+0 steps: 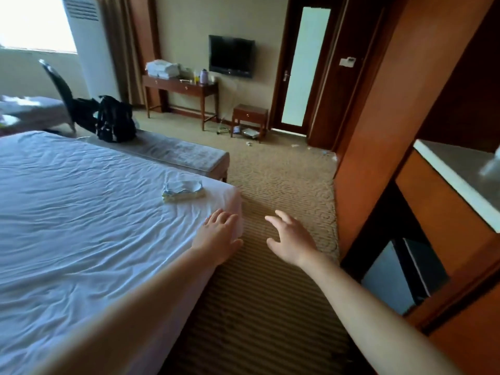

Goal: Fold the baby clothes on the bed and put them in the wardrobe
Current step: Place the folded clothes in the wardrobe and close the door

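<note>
A small folded pile of baby clothes [184, 191], pale blue with a yellow edge, lies near the far right corner of the bed [81, 212], which has a wrinkled white sheet. My left hand [220, 234] is over the bed's right edge, short of the pile, with its fingers straight and nothing in it. My right hand [290, 238] hovers over the carpet beside the bed, fingers spread and empty. Tall orange-brown wooden panels of the wardrobe [384, 131] stand on the right.
A grey bench [173, 152] with a black backpack [115, 120] stands at the foot of the bed. A desk [180, 89], a small side table [250, 116], a wall television [231, 56] and a door [305, 66] lie beyond. Striped carpet [270, 307] runs between bed and cabinets.
</note>
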Tool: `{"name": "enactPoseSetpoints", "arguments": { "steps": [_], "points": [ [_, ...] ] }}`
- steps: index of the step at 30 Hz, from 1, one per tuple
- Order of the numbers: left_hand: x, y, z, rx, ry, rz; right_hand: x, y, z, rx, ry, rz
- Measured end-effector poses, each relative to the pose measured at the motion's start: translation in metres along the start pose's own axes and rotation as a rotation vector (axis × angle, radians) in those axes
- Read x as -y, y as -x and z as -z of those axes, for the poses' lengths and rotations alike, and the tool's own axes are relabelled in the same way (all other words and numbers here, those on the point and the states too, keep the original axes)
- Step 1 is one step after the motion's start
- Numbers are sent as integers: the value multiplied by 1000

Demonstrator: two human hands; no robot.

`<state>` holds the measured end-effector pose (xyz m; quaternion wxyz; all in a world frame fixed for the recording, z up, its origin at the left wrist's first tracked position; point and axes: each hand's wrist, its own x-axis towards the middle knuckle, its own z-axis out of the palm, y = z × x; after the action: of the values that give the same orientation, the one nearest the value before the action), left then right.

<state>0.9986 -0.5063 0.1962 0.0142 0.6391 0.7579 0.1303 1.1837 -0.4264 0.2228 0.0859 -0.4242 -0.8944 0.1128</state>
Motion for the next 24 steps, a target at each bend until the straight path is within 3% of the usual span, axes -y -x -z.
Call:
{"name": "enactPoseSetpoints", "arguments": {
  "steps": [12,24],
  "points": [
    [61,-57,-21,-18,4,329,-5,-155,-40,140,-14,286],
    [217,-186,-24,-17,-24,373,52,-348,-86,217,2,321]
  ]
}}
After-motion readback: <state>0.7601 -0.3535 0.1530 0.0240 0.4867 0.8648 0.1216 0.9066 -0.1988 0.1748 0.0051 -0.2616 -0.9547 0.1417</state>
